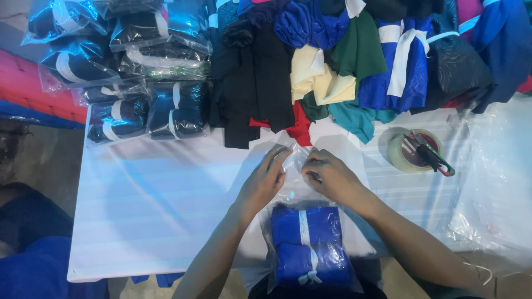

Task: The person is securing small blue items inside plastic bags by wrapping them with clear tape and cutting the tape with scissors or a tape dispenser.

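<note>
White work table seen from above, over a grey floor.
The white table fills most of the view; bare grey floor shows at its left edge, beside a red and blue surface.

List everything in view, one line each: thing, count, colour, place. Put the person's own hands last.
clear bag with folded blue garment: one, blue with a white band, near table edge under the hands.
packed garment bags: a stack, exact count unclear, dark cloth in clear plastic, far left.
loose folded garments: a pile, black, blue, cream, green, teal, red, along the far edge.
tape roll: one, pale, right of the hands.
scissors: one, dark with red and green handle, lying across the tape roll.
empty plastic bags: a heap, clear, far right.
table: one, white.
left hand: pinching the bag's open end.
right hand: pinching the bag's open end.
</note>
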